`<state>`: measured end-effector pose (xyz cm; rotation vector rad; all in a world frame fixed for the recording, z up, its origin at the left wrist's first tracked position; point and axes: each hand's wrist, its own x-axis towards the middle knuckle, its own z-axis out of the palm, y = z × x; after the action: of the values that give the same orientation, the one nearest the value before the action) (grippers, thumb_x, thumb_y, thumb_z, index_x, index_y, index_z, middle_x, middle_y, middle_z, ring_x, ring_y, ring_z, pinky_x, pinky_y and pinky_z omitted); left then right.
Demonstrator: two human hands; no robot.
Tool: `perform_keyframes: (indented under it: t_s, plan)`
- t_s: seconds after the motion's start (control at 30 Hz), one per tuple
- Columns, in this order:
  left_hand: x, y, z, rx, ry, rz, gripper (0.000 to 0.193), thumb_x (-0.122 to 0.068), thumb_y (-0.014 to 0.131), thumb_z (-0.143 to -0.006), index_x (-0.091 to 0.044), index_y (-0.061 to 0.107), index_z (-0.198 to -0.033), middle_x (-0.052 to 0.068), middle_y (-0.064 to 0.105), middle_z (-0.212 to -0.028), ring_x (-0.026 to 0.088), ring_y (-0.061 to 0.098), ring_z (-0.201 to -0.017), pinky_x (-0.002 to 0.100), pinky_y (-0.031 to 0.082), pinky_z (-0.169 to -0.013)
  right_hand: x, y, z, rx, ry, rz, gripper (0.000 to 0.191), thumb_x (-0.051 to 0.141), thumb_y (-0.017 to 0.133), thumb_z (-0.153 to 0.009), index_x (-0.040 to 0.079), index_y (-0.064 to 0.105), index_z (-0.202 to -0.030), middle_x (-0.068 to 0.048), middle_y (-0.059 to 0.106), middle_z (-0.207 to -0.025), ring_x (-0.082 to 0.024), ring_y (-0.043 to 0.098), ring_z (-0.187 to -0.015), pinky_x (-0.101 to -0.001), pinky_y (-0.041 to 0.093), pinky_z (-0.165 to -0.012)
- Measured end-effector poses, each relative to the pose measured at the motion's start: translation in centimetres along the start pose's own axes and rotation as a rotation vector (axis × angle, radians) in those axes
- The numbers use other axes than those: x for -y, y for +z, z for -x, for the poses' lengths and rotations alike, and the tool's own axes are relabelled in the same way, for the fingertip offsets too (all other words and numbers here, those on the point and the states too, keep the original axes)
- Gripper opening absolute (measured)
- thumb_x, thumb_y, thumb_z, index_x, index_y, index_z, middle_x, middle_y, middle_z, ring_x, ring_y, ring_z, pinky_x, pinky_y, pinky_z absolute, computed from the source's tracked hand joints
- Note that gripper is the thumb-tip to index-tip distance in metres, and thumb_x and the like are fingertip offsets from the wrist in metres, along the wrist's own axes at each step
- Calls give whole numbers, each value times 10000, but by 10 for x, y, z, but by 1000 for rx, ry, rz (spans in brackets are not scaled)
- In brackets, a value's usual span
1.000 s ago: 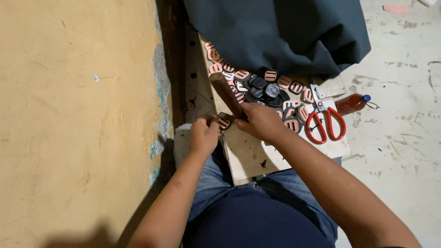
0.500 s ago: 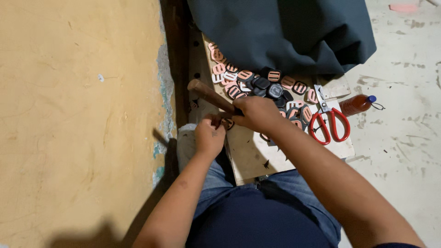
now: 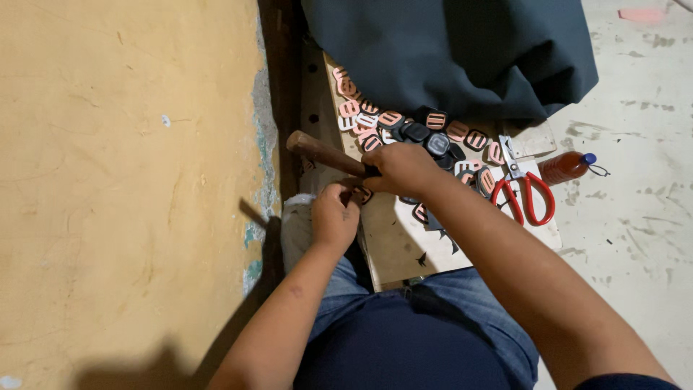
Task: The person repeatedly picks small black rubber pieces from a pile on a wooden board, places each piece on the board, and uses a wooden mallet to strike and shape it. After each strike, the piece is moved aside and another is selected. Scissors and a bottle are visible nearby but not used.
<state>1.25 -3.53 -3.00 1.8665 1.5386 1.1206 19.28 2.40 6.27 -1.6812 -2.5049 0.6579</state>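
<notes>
Seen from above: right hand (image 3: pixel 401 167) wrapped around a wooden-handled tool (image 3: pixel 323 152), handle slanting up and left toward the yellow wall (image 3: pixel 130 180), its working end hidden under the fist. Just below it, left hand (image 3: pixel 333 217) with fingers (image 3: pixel 345 193) pinched shut on a small dark buckle piece (image 3: pixel 363 193), pressed against the near left part of the board worktop (image 3: pixel 404 245). Both hands nearly touching, tool directly over the pinched piece.

Left edge of the board running close beside the wall, with only a dark narrow gap between; little room on that side. More open board toward the lap, bare and pale. Farther along the board, a scatter of pink and black buckles (image 3: pixel 426 133) near the right knuckles, and beyond those a heap of dark teal cloth (image 3: pixel 462 54) covering the far end. To the right, red-handled scissors (image 3: pixel 525 193) lying flat near the board's right edge, a small red bottle (image 3: pixel 567 167) with a blue cap just beside them on the concrete floor (image 3: pixel 635 231).

Right fingers fully closed around the handle; left fingertips closed on the piece.
</notes>
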Motion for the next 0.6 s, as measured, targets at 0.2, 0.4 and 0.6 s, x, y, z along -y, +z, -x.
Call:
perform_keyframes:
  t_s: [0.2, 0.4, 0.6]
  plan:
    - [6, 7, 5, 37, -149, -10, 170, -164, 726, -840, -5, 687, -886, 211, 703, -898, 382, 690, -859, 449, 551, -773, -13, -4, 15, 39, -22, -58, 280, 368, 742, -768, 165, 747, -961, -99, 741, -888, -334, 711, -834, -471, 547, -716]
    - [-2, 1, 6, 115, -123, -139, 295, -173, 762, -883, 29, 604, -1030, 227, 689, -885, 397, 664, -839, 478, 517, -749, -13, 10, 52, -211, 75, -228, 348, 350, 782, -799, 110, 742, -1048, -133, 733, -910, -340, 696, -827, -450, 527, -701]
    - [-23, -13, 9, 24, -199, 349, 265, -41, 726, -880, 15, 622, -1117, 73, 688, -887, 139, 647, -771, 289, 538, -692, -7, 26, 140, -477, 166, -700, 248, 188, 722, -923, 19, 710, -1104, -73, 728, -888, -147, 680, -796, -307, 539, -712]
